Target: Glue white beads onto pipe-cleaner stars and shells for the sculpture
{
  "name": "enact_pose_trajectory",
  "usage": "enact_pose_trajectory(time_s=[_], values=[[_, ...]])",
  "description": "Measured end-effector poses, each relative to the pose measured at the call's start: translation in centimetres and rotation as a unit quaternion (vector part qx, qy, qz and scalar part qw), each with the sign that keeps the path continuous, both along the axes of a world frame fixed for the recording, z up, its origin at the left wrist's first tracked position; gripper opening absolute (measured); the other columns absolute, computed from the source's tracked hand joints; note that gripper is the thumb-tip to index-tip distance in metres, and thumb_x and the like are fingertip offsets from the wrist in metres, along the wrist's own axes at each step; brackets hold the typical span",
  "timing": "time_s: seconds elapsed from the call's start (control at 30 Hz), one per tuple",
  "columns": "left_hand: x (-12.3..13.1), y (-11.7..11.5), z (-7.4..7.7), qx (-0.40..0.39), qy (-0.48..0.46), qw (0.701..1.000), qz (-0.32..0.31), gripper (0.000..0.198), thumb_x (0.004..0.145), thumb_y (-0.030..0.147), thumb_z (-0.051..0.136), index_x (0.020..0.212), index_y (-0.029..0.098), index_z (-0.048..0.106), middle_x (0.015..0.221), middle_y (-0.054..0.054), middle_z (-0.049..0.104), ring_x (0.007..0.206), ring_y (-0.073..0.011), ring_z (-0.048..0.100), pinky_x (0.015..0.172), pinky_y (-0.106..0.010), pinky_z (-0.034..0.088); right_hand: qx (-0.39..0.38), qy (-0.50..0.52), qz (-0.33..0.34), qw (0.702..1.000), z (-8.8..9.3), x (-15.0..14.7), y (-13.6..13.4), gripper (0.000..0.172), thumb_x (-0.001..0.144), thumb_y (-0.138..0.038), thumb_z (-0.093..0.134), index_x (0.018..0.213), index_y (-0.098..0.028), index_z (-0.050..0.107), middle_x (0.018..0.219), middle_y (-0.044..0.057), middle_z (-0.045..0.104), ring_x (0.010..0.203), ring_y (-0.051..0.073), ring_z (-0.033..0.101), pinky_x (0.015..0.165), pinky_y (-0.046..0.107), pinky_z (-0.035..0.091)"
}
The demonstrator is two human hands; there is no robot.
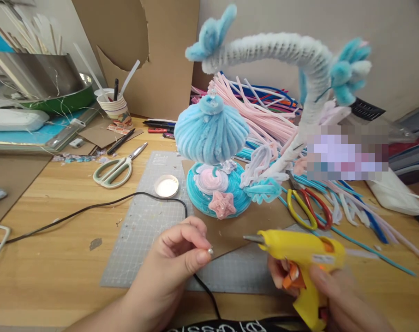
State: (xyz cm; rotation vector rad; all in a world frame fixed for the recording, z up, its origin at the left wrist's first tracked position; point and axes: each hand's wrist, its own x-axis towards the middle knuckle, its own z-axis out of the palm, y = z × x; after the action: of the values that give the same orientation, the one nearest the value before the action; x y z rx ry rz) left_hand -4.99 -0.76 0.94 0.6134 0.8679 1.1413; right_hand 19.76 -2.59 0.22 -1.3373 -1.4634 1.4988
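Note:
Between the thumb and forefinger of my left hand [176, 260] is a small pearl bead [210, 251]. My right hand [334, 290] grips a yellow glue gun [299, 249] by its handle, fingers at the orange trigger. The gun's metal nozzle [254, 239] points left toward the bead, apart from it. Behind both hands stands a pipe-cleaner lamp [316, 83] with a white curved arm and a hanging blue shell shade [211, 131]. Its round blue base [237, 203] carries a pink starfish [222, 204] and a pink-white swirl.
A grey cutting mat [136, 249] lies under the work, with a small white dish [166, 186] on it. Green-handled scissors [117, 170] lie left; red-and-yellow pliers [309, 210] lie right. A black cable [92, 210] crosses the table. Pink pipe cleaners [237, 101] are piled behind.

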Motion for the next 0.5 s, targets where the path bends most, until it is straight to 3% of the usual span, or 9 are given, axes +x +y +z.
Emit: enact_pose_trajectory(time_s=[0.1, 0.2, 0.3, 0.4, 0.47, 0.5], values=[[-0.2, 0.3, 0.1, -0.013, 0.001, 0.998, 0.059, 0.015, 0.061, 0.029, 0.085, 0.064, 0.023, 0.071, 0.08, 0.003, 0.054, 0.078, -0.0106, 0.047, 0.072, -0.02, 0.036, -0.159, 0.042, 0.001, 0.986, 0.2, 0.4, 0.2, 0.041, 0.083, -0.059, 0.049, 0.081, -0.023, 0.067, 0.057, 0.003, 0.057, 0.047, 0.019, 0.054, 0.045, 0.032, 0.041], [-0.2, 0.6, 0.1, -0.03, 0.007, 0.993, 0.116, 0.017, 0.059, 0.027, 0.085, 0.065, 0.022, 0.071, 0.08, 0.003, 0.058, 0.079, -0.0107, 0.048, 0.074, -0.02, 0.038, -0.225, -0.043, 0.001, 0.973, 0.3, 0.8, 0.6, 0.045, 0.082, -0.062, 0.051, 0.079, -0.019, 0.066, 0.053, 0.001, 0.062, 0.046, 0.017, 0.056, 0.048, 0.029, 0.039], [-0.1, 1.0, 0.0, -0.046, 0.016, 0.989, 0.142, 0.018, 0.059, 0.026, 0.085, 0.067, 0.02, 0.071, 0.077, 0.001, 0.062, 0.076, -0.0113, 0.051, 0.07, -0.021, 0.039, -0.125, -0.233, 0.043, 0.964, 0.8, 1.7, 1.1, 0.046, 0.085, -0.06, 0.049, 0.072, -0.02, 0.066, 0.058, 0.003, 0.068, 0.052, 0.019, 0.059, 0.049, 0.028, 0.04], [0.1, 1.1, 0.0, -0.045, 0.026, 0.987, 0.151, 0.021, 0.056, 0.026, 0.086, 0.067, 0.018, 0.071, 0.074, 0.001, 0.064, 0.07, -0.011, 0.052, 0.065, -0.022, 0.04, 0.03, -0.408, 0.096, 0.907, 2.1, 2.4, 1.7, 0.042, 0.088, -0.052, 0.048, 0.062, -0.023, 0.065, 0.059, 0.003, 0.067, 0.056, 0.022, 0.062, 0.052, 0.032, 0.043], [0.1, 1.2, 0.1, -0.041, 0.029, 0.987, 0.155, 0.021, 0.056, 0.026, 0.086, 0.068, 0.018, 0.071, 0.073, 0.001, 0.064, 0.068, -0.0104, 0.052, 0.063, -0.021, 0.04, 0.102, -0.438, 0.1, 0.888, 3.3, 1.8, 2.1, 0.034, 0.089, -0.046, 0.049, 0.069, -0.024, 0.067, 0.068, 0.004, 0.071, 0.063, 0.024, 0.066, 0.057, 0.036, 0.049], [0.2, 1.2, 0.0, -0.039, 0.029, 0.987, 0.154, 0.021, 0.056, 0.026, 0.086, 0.069, 0.018, 0.071, 0.072, 0.001, 0.064, 0.067, -0.0103, 0.052, 0.063, -0.021, 0.04, 0.134, -0.416, 0.109, 0.893, 3.8, 1.2, 2.3, 0.028, 0.09, -0.041, 0.049, 0.081, -0.025, 0.07, 0.08, 0.005, 0.074, 0.073, 0.025, 0.068, 0.063, 0.037, 0.052]])
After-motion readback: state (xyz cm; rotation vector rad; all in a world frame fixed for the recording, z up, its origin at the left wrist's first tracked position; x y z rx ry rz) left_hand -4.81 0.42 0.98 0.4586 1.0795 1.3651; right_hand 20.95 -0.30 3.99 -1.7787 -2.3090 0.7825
